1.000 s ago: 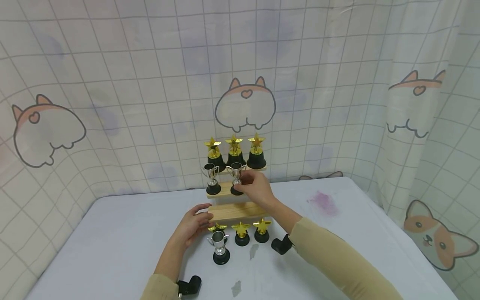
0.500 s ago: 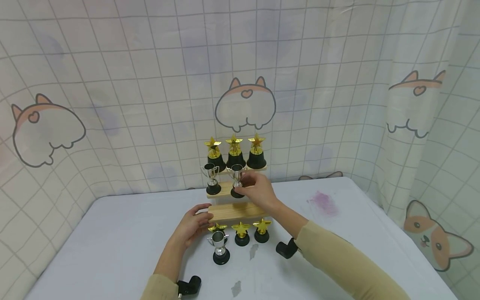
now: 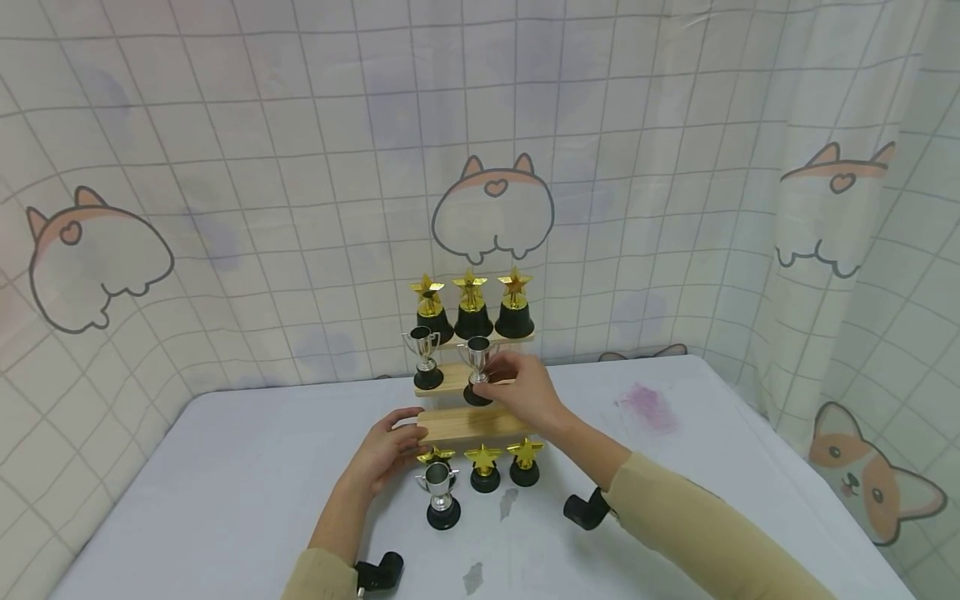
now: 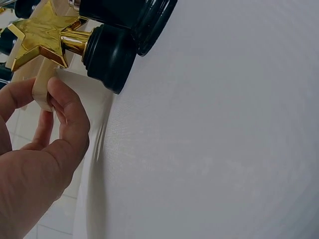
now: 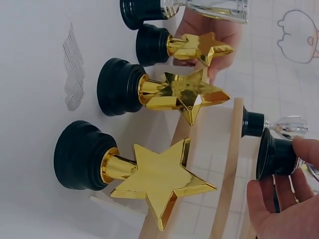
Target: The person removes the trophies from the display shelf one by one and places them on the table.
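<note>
My right hand (image 3: 528,396) pinches a silver trophy cup (image 3: 478,357) low down, near its black base (image 5: 276,154). In the right wrist view the base appears raised off the middle wooden step (image 3: 453,377). A second silver cup (image 3: 425,346) stands at the left of that step. My left hand (image 3: 386,450) grips the left end of the lowest wooden step (image 3: 476,423) between thumb and fingers; the left wrist view shows the step's end (image 4: 42,92) there. Several gold star trophies (image 3: 514,304) line the top step.
In front of the stand, a row of gold star trophies (image 3: 483,469) stands on the white tablecloth (image 3: 247,492). Another silver cup (image 3: 440,496) stands before the leftmost one, partly covering it. A patterned curtain (image 3: 315,208) hangs behind.
My right hand has brought the silver cup slightly forward and to the right, away from the other cup on the middle step. My left hand has stayed on the lowest step.
</note>
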A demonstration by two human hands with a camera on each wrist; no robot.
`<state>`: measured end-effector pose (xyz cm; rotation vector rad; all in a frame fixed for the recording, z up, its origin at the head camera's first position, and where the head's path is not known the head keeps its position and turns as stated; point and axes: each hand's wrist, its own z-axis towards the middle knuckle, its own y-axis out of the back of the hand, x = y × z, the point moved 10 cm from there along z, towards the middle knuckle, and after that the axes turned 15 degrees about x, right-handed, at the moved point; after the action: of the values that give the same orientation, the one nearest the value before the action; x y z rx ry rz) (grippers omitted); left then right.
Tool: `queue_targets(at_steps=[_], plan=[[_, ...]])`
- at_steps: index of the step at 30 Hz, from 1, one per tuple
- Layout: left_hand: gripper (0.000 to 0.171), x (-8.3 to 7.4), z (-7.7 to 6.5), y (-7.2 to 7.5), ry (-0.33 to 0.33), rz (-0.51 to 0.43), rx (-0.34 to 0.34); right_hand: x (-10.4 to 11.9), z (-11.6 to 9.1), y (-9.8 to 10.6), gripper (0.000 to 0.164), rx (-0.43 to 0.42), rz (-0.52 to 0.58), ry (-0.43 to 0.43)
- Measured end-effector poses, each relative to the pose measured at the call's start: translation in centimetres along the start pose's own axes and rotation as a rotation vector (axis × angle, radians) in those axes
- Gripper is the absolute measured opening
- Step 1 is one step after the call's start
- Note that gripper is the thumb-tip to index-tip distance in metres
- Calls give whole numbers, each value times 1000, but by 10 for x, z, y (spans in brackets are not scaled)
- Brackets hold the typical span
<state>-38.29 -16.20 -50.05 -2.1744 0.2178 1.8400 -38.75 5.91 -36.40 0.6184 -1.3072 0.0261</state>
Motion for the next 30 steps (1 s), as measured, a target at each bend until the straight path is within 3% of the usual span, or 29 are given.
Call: queue_targets(at_steps=[10, 30], plan=[[51, 0, 0, 1, 1, -3, 1, 0, -11, -4, 24, 18, -25, -17], [52, 0, -1, 1, 7, -6, 0, -6, -40, -12, 24, 97, 61, -9]])
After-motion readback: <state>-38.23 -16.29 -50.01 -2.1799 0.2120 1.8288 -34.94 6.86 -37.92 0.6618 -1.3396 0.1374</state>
